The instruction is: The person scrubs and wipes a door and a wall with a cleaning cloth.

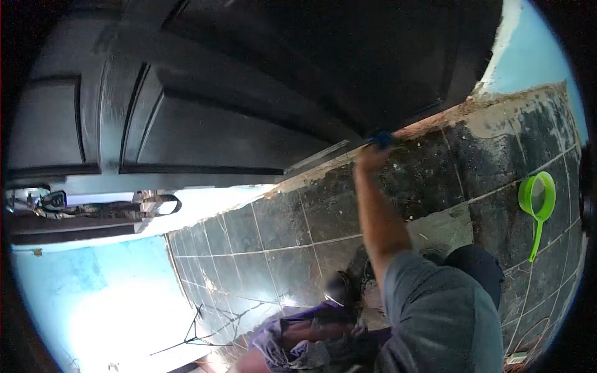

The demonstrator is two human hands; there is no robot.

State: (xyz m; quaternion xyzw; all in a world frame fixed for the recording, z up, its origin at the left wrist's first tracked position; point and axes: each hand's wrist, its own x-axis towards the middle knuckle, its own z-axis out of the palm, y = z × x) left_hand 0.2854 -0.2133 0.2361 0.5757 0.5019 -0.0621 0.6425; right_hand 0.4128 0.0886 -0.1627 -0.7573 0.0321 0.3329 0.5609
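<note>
Your right hand point(373, 158), closed around a blue item point(382, 139), could scrape the far door point(217, 127) if it slips.

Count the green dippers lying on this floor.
1. The green dipper lies on the dark tiled floor toward the picture's right edge, its handle pointing toward the bottom. The person's body and the door block some floor, so another could be hidden.
</note>
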